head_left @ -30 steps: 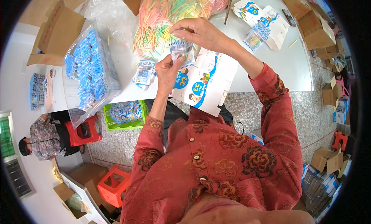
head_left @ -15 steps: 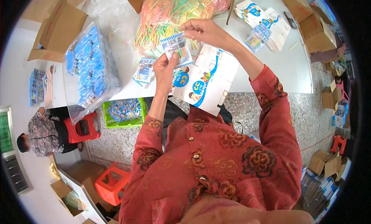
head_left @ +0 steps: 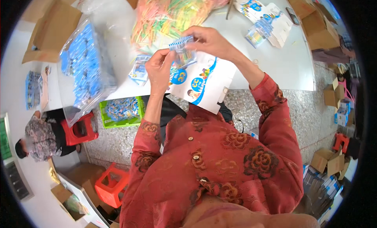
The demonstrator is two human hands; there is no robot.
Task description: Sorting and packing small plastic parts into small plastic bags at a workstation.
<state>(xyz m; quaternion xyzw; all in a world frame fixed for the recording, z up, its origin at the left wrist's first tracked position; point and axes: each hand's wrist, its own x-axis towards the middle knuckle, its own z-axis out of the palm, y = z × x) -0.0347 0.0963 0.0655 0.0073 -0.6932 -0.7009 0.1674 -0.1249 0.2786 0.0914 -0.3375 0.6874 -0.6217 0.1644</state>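
Between my hands is a small clear packet [head_left: 182, 51] with a blue striped edge and coloured sticks inside. My left hand [head_left: 159, 70] pinches its left side. The fingers of my right hand [head_left: 210, 41] are closed on its upper right side, partly hiding it. Below the packet a white and blue printed carton [head_left: 208, 80], laid flat, overhangs the table's near edge. To the left of my left hand lie a few similar packets [head_left: 139, 68]. Just beyond my hands spreads a heap of thin pink, yellow and green sticks [head_left: 165, 15].
A clear plastic bin [head_left: 108, 78] of blue packets stands left on the white table [head_left: 290, 67]. Another flat carton [head_left: 280, 29] with a packet [head_left: 257, 34] lies at right. A green crate [head_left: 121, 124] and red stools [head_left: 112, 184] are below. Another person [head_left: 43, 135] is at far left.
My right hand has come down from the packet's top edge onto its right side. The packet has turned slightly and is held by both hands. The whole view has shifted a little.
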